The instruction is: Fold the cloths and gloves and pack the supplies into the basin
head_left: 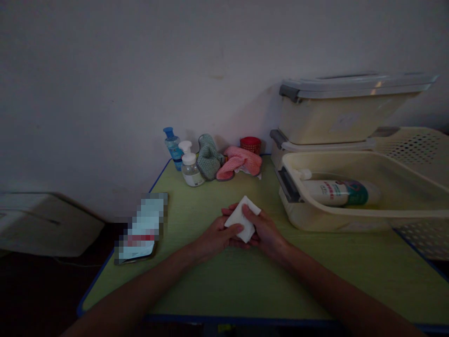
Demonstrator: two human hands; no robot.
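A small folded white tissue or cloth (242, 220) is held above the middle of the green table (210, 285). My left hand (217, 236) grips its left side, the thumb lying across the lower part. On the other side, my right hand (264, 229) holds it too, thumb pressed on the upper part. Both sets of fingers pass underneath, partly hidden. Farther back stand a clear pump bottle (192, 172) with a white top and a blue bottle (173, 149). Beside them lie a crumpled grey-green cloth (209, 159) and a pink cloth (240, 163).
A phone (143, 229) with a blurred screen lies at the table's left. To the right, an open cream bin (291, 215) holds a large pump bottle (336, 193) on its side. Behind it are stacked lidded boxes (326, 119). A small red basket (250, 144) sits near the wall.
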